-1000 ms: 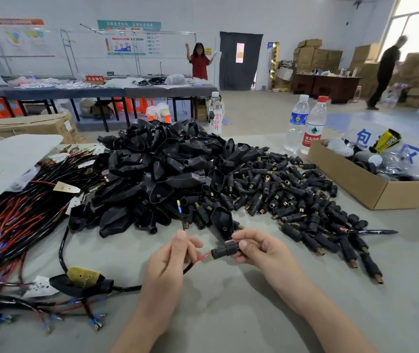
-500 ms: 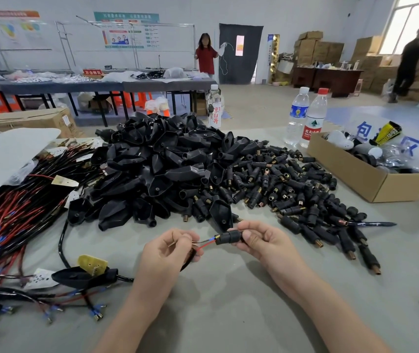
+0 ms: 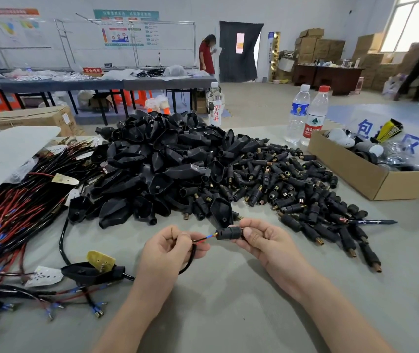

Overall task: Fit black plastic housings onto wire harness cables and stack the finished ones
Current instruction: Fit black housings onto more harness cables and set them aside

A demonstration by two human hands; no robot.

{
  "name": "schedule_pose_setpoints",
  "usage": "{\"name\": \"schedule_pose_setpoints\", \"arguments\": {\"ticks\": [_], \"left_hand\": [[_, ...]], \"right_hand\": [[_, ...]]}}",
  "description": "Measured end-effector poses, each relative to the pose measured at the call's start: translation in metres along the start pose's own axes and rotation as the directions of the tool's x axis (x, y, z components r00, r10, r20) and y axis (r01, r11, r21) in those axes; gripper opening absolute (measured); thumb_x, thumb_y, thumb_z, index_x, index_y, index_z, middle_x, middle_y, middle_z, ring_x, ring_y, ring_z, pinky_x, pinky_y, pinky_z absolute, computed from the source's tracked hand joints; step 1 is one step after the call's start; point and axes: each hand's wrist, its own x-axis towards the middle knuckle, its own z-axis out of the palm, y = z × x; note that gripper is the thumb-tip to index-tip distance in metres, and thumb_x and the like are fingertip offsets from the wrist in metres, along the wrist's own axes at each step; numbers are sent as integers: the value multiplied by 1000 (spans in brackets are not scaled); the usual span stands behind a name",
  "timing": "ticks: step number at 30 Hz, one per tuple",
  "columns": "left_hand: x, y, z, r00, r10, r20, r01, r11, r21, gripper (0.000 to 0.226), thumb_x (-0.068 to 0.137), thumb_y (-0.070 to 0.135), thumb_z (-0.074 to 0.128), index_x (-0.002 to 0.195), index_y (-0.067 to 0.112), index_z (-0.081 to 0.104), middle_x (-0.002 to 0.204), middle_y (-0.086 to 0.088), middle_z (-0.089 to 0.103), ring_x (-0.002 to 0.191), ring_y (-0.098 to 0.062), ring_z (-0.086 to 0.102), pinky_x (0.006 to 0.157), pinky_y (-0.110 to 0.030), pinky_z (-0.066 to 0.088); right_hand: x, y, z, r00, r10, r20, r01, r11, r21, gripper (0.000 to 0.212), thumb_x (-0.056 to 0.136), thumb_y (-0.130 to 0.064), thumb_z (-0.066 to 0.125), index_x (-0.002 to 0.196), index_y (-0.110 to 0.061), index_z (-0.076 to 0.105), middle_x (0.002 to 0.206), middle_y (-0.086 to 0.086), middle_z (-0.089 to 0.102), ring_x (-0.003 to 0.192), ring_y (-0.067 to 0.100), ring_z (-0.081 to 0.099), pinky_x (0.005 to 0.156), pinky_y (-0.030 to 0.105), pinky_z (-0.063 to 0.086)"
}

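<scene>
My right hand grips a small black cylindrical housing just above the table. My left hand pinches the end of a black harness cable whose red, blue and yellow wire tips enter the housing's left end. The cable loops down and left to a black shell with a yellow board lying on the table. Behind my hands lies a big heap of black shell housings, with a spread of small cylindrical connectors to its right. A pile of red and black harnesses lies at the left.
A cardboard box of mixed parts stands at the right, with two water bottles behind it. A third bottle stands behind the heap. A black pen lies among the connectors. Two people stand far back in the room.
My hands have shifted slightly and the wire tips now sit closer into the housing's end. The view has tilted a little; the people at the back have moved.
</scene>
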Motion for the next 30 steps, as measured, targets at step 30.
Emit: {"name": "schedule_pose_setpoints", "arguments": {"ticks": [30], "left_hand": [[3,-7,2,997,41,-58,-39,999,35,20,99,1,51,79,-4,55,78,-15,74,76,-23,75,67,-18,56]], "right_hand": [[-5,-5,7,999,-44,14,45,998,-46,17,99,7,48,100,-3,62,104,9,77,94,12,73,79,17,55]]}}
